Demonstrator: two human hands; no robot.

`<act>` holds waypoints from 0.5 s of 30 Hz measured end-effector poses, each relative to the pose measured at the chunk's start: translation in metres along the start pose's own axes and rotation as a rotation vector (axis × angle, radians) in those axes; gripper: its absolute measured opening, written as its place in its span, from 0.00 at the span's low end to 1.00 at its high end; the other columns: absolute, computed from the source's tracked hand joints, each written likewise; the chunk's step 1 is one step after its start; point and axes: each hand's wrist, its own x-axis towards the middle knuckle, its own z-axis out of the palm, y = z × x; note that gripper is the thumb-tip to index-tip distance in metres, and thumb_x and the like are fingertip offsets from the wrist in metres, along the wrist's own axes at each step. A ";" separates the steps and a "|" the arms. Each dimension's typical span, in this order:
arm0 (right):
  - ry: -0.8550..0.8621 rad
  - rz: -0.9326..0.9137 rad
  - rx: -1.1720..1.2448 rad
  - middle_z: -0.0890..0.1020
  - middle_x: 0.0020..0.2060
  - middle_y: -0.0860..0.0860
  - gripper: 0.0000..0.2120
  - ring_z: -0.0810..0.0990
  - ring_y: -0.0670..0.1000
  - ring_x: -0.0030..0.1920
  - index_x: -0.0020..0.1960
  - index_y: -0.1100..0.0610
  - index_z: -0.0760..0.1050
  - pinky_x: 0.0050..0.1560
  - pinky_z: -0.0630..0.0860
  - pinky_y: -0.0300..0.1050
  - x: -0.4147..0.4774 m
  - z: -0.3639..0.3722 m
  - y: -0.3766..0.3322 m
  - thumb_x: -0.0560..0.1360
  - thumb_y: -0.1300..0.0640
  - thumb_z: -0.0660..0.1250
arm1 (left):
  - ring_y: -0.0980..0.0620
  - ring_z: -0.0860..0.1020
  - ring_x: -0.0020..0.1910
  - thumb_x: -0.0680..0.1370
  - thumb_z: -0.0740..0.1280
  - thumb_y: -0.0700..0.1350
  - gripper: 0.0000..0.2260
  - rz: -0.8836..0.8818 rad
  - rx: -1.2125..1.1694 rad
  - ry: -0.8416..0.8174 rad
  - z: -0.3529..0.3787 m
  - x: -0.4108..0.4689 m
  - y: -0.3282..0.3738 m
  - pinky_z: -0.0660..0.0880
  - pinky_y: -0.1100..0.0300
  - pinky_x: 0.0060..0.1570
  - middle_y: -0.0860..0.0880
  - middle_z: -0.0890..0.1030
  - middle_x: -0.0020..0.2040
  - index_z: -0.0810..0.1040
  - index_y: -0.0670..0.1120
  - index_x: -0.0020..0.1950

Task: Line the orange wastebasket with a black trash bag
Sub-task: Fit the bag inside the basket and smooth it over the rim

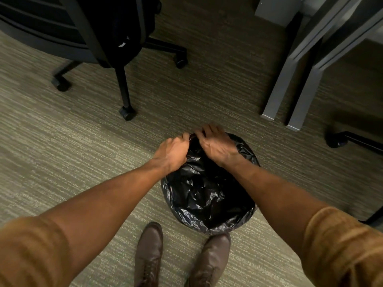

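Note:
A glossy black trash bag (pixel 207 193) covers a round bin standing on the carpet just ahead of my shoes. The bag drapes over the rim all around and hides the wastebasket, so no orange shows. My left hand (pixel 173 152) and my right hand (pixel 216 145) meet at the far edge of the bag. Both have their fingers closed on a bunched bit of the plastic there, nearly touching each other.
A black office chair (pixel 116 48) on castors stands at the far left. Grey desk legs (pixel 290 75) rise at the far right, with another chair's castor base (pixel 344 139) to the right of the bin. My brown shoes (pixel 149 255) are close behind the bin.

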 end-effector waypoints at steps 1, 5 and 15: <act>-0.012 0.017 0.030 0.74 0.71 0.63 0.22 0.74 0.66 0.70 0.78 0.60 0.66 0.73 0.69 0.61 -0.001 0.003 0.009 0.85 0.56 0.52 | 0.37 0.83 0.47 0.79 0.66 0.34 0.21 0.000 -0.028 -0.007 0.001 0.000 -0.002 0.76 0.47 0.43 0.40 0.83 0.48 0.69 0.39 0.72; -0.057 0.096 0.206 0.74 0.72 0.62 0.22 0.72 0.64 0.72 0.79 0.58 0.64 0.71 0.69 0.58 -0.019 0.010 0.045 0.88 0.51 0.56 | 0.44 0.76 0.40 0.79 0.66 0.34 0.21 0.009 -0.109 -0.017 0.004 0.000 -0.009 0.71 0.50 0.41 0.51 0.73 0.39 0.67 0.42 0.72; 0.141 0.644 0.954 0.82 0.52 0.47 0.22 0.82 0.48 0.47 0.70 0.49 0.69 0.41 0.72 0.36 -0.106 0.045 0.063 0.84 0.36 0.59 | 0.53 0.78 0.32 0.88 0.61 0.42 0.11 -0.053 -0.358 -0.003 0.016 -0.002 -0.013 0.65 0.65 0.26 0.51 0.78 0.38 0.71 0.41 0.70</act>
